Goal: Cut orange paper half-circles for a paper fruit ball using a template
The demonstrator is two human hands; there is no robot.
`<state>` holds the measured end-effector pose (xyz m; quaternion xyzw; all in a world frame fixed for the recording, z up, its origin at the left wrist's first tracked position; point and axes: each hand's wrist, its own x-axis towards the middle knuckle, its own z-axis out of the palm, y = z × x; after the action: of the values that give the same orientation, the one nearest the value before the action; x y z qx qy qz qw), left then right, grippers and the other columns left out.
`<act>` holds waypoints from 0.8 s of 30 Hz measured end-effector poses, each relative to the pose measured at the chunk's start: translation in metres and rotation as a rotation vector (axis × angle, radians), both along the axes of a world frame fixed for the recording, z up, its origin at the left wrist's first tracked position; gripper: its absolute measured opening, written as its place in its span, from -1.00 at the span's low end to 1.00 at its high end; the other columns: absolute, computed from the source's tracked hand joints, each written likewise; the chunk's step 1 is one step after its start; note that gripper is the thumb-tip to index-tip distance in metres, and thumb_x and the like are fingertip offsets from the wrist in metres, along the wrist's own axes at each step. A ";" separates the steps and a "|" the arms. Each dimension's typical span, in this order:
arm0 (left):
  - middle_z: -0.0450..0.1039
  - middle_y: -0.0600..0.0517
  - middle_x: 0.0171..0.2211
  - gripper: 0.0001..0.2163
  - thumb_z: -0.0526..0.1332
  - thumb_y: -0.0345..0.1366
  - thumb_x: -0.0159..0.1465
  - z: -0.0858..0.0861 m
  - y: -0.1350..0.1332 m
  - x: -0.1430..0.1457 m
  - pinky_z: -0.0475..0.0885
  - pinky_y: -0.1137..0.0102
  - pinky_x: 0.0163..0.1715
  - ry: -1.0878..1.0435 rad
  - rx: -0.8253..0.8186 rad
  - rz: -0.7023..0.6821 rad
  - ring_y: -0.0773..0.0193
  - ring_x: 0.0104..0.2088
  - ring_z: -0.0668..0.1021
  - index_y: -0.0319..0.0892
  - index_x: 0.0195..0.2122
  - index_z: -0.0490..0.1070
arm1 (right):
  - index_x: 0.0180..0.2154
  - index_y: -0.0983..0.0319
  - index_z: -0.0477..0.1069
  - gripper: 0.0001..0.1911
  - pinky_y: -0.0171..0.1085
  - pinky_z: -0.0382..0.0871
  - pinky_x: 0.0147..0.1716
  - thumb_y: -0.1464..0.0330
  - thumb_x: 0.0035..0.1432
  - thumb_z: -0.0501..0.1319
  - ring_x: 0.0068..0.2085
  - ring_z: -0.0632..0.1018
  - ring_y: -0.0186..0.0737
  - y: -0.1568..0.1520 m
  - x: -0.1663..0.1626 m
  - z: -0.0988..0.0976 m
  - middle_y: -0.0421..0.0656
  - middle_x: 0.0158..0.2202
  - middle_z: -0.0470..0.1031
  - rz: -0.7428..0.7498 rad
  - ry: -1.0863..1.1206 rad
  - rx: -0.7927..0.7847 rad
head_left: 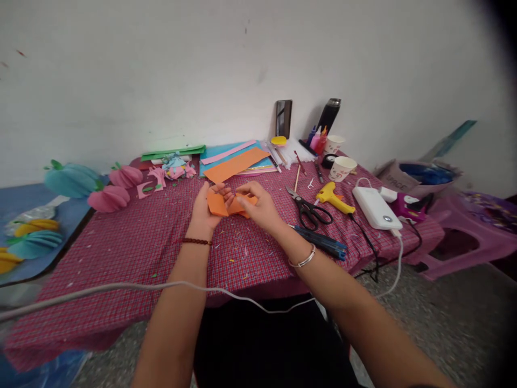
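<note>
A folded piece of orange paper [218, 205] is held between my two hands above the checked tablecloth. My left hand [207, 209] lies palm up under its left side, with the fingers partly curled behind the paper. On the right, my right hand [260, 206] pinches the paper's other end between thumb and fingers. Just behind my hands lies a longer orange paper strip [236, 164]. Black-handled scissors [309, 210] rest to the right of my right hand, and a yellow glue gun [334, 198] lies beyond them.
Pink paper pumpkins [108, 199] and a blue one [70, 180] sit at the left. At the right are a white power bank [376, 207], paper cups [342, 168] and a blue pen-like tool [323, 242]. A white cable [238, 295] runs across my forearms.
</note>
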<state>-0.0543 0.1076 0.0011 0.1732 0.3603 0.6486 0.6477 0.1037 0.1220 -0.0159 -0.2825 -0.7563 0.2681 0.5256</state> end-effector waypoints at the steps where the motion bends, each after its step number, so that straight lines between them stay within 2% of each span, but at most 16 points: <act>1: 0.49 -0.07 -0.50 -0.59 -0.08 -0.09 0.38 -0.001 0.000 0.003 0.49 0.39 -0.42 0.014 0.008 -0.014 0.28 -0.48 0.55 -0.22 -0.42 0.42 | -0.24 0.19 0.41 -0.88 -0.13 0.35 -0.07 0.35 0.13 0.23 -0.14 0.48 -0.17 -0.006 -0.003 0.002 -0.14 -0.23 0.47 0.064 -0.045 0.044; 5: 0.43 -0.02 -0.54 -0.61 -0.05 -0.13 0.38 -0.004 -0.001 0.013 0.45 0.41 -0.46 0.080 0.028 -0.021 0.32 -0.52 0.51 -0.23 -0.43 0.41 | -0.21 0.15 0.39 -0.77 -0.08 0.31 0.00 0.32 0.06 0.33 -0.02 0.44 -0.13 -0.015 -0.010 0.003 -0.13 -0.11 0.45 0.169 -0.190 0.130; 8: 0.42 -0.01 -0.53 -0.60 -0.06 -0.15 0.39 -0.007 -0.001 0.014 0.43 0.43 -0.47 0.107 0.038 -0.024 0.34 -0.53 0.50 -0.25 -0.44 0.41 | -0.24 0.18 0.38 -0.80 -0.10 0.31 -0.01 0.35 0.07 0.32 -0.02 0.44 -0.15 -0.012 -0.009 0.001 -0.12 -0.14 0.45 0.177 -0.197 0.140; 13: 0.42 0.00 -0.52 -0.63 -0.02 -0.16 0.37 -0.006 -0.001 0.015 0.42 0.45 -0.45 0.126 0.030 -0.014 0.36 -0.52 0.49 -0.26 -0.44 0.41 | -0.28 0.22 0.39 -0.91 -0.16 0.34 -0.07 0.41 0.13 0.26 -0.14 0.46 -0.20 -0.013 -0.007 0.003 -0.14 -0.25 0.43 0.166 -0.194 0.115; 18: 0.41 0.02 -0.51 -0.65 0.01 -0.14 0.36 -0.009 0.000 0.016 0.40 0.44 -0.48 0.142 0.022 -0.010 0.36 -0.53 0.49 -0.26 -0.43 0.41 | -0.24 0.20 0.38 -0.80 -0.15 0.31 -0.04 0.32 0.09 0.31 -0.08 0.44 -0.17 -0.015 -0.008 0.003 -0.13 -0.19 0.44 0.178 -0.239 0.117; 24: 0.42 0.02 -0.50 -0.66 0.04 -0.14 0.35 -0.012 0.001 0.016 0.40 0.45 -0.48 0.143 0.048 0.001 0.37 -0.51 0.49 -0.26 -0.42 0.42 | -0.23 0.19 0.37 -0.82 -0.16 0.30 -0.03 0.34 0.11 0.29 -0.07 0.44 -0.18 -0.013 -0.007 0.001 -0.12 -0.15 0.42 0.172 -0.280 0.055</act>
<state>-0.0386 0.1085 -0.0105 0.2342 0.3901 0.6435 0.6155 0.0967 0.1093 -0.0146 -0.2370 -0.8507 0.2494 0.3975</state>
